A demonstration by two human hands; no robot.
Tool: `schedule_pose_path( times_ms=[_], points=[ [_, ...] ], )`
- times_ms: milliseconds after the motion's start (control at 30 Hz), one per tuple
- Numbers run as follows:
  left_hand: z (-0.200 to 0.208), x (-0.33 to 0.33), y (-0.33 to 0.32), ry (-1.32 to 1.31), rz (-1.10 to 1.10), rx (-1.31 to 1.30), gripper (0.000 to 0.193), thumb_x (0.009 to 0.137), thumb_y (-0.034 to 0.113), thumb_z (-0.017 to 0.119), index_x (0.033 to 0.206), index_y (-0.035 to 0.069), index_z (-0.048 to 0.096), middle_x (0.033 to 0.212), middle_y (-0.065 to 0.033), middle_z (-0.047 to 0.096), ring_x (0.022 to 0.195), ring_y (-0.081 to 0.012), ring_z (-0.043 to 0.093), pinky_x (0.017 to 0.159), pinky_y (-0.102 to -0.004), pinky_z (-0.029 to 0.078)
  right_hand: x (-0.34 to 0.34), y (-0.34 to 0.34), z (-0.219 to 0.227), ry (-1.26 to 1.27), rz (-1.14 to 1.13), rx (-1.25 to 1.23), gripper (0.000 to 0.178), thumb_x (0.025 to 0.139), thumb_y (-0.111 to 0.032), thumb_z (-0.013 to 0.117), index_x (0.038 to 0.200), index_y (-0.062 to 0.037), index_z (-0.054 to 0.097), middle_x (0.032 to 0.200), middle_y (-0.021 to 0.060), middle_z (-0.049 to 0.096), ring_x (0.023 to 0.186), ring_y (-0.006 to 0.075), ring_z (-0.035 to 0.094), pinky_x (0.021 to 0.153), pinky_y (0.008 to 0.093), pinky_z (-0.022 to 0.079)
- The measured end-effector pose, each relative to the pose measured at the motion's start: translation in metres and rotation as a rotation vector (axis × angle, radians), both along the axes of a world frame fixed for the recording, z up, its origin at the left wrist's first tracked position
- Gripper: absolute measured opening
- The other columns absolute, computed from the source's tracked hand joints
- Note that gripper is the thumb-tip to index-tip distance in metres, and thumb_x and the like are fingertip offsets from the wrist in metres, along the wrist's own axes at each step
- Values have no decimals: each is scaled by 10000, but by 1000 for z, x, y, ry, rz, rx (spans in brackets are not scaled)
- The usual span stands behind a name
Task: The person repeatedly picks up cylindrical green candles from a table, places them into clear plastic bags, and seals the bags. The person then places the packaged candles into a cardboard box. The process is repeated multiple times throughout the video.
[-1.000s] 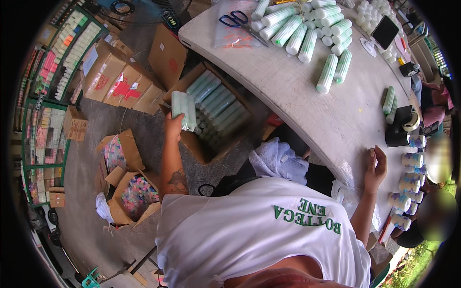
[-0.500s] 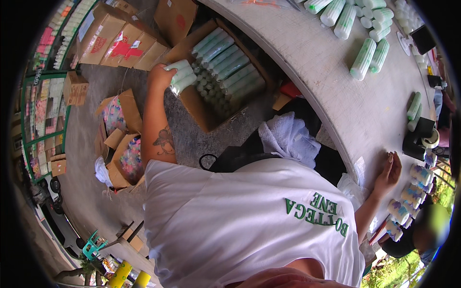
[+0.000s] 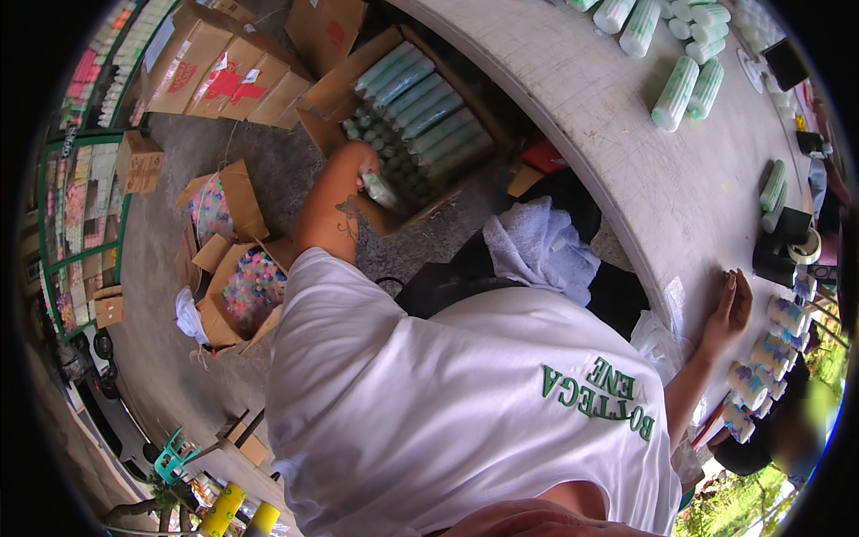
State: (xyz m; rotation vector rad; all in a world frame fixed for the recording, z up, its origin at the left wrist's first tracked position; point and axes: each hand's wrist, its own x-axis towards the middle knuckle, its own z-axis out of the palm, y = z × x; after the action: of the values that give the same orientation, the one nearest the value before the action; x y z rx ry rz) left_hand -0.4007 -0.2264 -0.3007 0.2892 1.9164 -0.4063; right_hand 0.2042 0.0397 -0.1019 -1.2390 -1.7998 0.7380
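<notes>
My left hand (image 3: 360,163) reaches into the near-left part of an open cardboard box (image 3: 313,121). Its fingers are closed on a pale green cylinder pack (image 3: 383,191) in clear plastic, partly hidden by the hand. Long pale green wrapped cylinders (image 3: 420,94) lie in rows on the box's far and right side. Beside them stand several similar packs (image 3: 394,154) with their round ends up. At the right, my right hand (image 3: 732,306) rests on the grey table (image 3: 626,152), fingers extended and slightly bent, holding nothing.
Green-and-white cylinders (image 3: 676,94) stand along the table's far side; white-and-blue rolls (image 3: 747,383) and a tape roll (image 3: 805,246) are near my right hand. A towel (image 3: 541,246) lies on my lap. Left are boxes of coloured balls (image 3: 253,288) and closed cartons (image 3: 210,76).
My left hand has moved right and down from the box's left edge into the box, carrying the cylinder pack. My right hand stays at the table with little movement.
</notes>
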Motion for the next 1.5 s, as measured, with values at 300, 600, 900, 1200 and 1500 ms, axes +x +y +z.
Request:
schedule_pose_path(
  times_ms=[300, 600, 900, 1200, 1500],
  points=[
    [-91, 3, 17, 152, -269, -5, 311, 803, 303, 648, 1061, 135, 689, 1124, -130, 636, 1031, -261, 612, 871, -399, 480, -4, -2, 6, -48, -32, 26, 232, 920, -76, 565, 1125, 32, 575, 1065, 100, 627, 983, 135, 587, 864, 230, 463],
    [-98, 55, -38, 561, 63, 413, 287, 873, 186, 505, 1065, 15, 634, 1136, -195, 609, 1050, -327, 601, 845, -418, 500, 2, 4, 0, -71, -48, 38, 237, 923, -108, 571, 1120, 23, 581, 1049, 90, 637, 949, 131, 591, 817, 214, 455],
    [-111, 89, -34, 646, 124, 443, 316, 883, 195, 493, 1112, 1, 591, 1087, -212, 619, 1008, -323, 615, 823, -412, 505, -4, -5, 5, -118, -90, 42, 241, 922, -110, 571, 1122, 24, 581, 1063, 94, 637, 954, 137, 592, 821, 225, 461],
    [-92, 56, -26, -84, -874, 210, 314, 847, 281, 540, 1042, 84, 688, 1125, -151, 628, 1016, -289, 602, 906, -398, 454, 1, 3, 6, -157, -40, 40, 240, 928, -109, 560, 1130, 21, 579, 1078, 85, 629, 946, 130, 586, 801, 217, 457],
    [-115, 113, -38, 154, -741, 239, 321, 797, 281, 615, 1042, 86, 683, 1113, -155, 632, 1022, -317, 606, 872, -423, 469, 1, 3, 5, -156, -52, 23, 244, 931, -97, 552, 1138, 31, 568, 1073, 95, 622, 973, 145, 580, 828, 229, 466]
  ],
)
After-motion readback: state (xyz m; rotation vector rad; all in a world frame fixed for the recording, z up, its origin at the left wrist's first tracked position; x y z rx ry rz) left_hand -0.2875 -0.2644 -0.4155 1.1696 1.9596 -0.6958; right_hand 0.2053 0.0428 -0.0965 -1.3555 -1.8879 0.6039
